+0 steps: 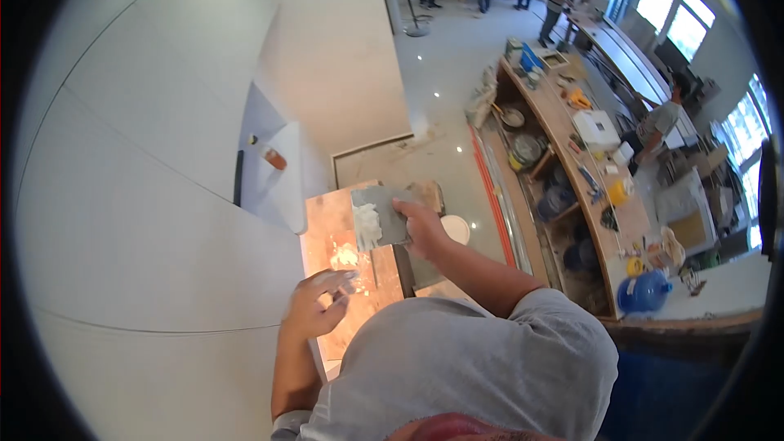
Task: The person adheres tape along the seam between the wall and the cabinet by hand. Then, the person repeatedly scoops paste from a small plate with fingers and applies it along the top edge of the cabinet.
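Observation:
My right hand [425, 230] grips the right edge of a flat grey putty board [385, 214], thumb on top. A smear of white putty [367, 226] covers the board's left part. Lower and to the left, my left hand [320, 304] hovers over a brightly lit wooden board [384, 273], its thumb apart from its bent fingers. Whitish marks show on the fingertips, and I see no tool in them. Close to my left stands a large white panelled surface [155, 220]. An orange-brown item [275, 159] lies in its recess.
A round white lid or tub [455, 229] sits beyond my right forearm. Red pipes [492, 196] run along the floor beside a long workbench [563, 139] crowded with tools. A blue water bottle [643, 291] stands at its near end. Several people work farther back.

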{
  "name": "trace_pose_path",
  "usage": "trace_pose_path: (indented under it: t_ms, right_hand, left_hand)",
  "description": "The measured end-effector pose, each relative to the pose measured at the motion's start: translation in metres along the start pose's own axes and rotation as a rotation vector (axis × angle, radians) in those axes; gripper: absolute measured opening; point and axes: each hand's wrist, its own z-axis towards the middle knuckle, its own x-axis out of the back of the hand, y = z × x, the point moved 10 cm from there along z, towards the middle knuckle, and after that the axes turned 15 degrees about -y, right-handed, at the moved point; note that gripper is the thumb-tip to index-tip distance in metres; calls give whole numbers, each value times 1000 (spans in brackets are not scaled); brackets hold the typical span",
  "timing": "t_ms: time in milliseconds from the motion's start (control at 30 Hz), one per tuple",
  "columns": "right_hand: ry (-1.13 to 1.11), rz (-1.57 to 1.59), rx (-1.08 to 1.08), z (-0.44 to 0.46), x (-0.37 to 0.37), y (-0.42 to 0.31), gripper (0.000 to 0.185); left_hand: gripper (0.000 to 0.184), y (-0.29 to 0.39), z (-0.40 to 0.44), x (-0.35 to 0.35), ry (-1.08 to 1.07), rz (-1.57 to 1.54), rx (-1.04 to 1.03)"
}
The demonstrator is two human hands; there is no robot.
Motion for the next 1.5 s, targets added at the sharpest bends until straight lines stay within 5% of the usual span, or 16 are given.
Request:
trace_pose_path:
  t_ms: [100,267,300,433,500,567,600,700,767,933,1033,1133,1233,1333,1433,1500]
  right_hand:
    - [-127,-22,-50,-5,-29,0,25]
    - [-273,-158,-239,30,-49,57,31]
    - [-304,-178,-251,30,-59,63,33]
    - [-395,-158,-348,28,-91,84,34]
    - [-408,-201,-362,34,-97,98,32]
    - [-432,-273,-377,38,-99,108,31]
    - [-456,-263,-377,36,-102,114,31]
    - [-638,-200,-451,55,-107,145,34]
    - [-641,-186,-488,40,-133,140,42]
    - [-720,-250,-540,65,-139,180,41]
    - [-685,-223,-572,46,-143,165,41]
    - [-712,-213,-591,47,-144,171,41]
    - [-761,-190,-606,44,-150,178,42]
    - [-748,-167,-620,46,-145,183,43]
    - [-755,-170,-600,50,-138,182,44]
    - [-733,-192,-586,52,-133,181,44]
  left_hand:
    - [39,43,-62,52,169,179,-76]
    - [40,119,-319,173,927,95,58]
    - [39,185,-333,181,958,447,13]
    - [49,331,-477,252,942,471,200]
    - [53,412,-452,243,834,661,56]
    - [84,444,-479,228,1698,559,152]
    - [76,459,-524,242,1743,646,230]
    - [54,496,-642,264,1392,800,402]
    - [45,510,-592,228,1699,728,179]
    - [67,530,-590,229,1765,784,228]
    - [60,560,-548,223,1804,833,211]
    - [25,567,-524,227,1900,764,244]
    - [53,577,-549,245,1889,750,317]
    - [54,585,-564,248,2005,710,390]
    - [34,576,-523,231,2031,962,212]
    - [21,571,-523,241,2082,828,231]
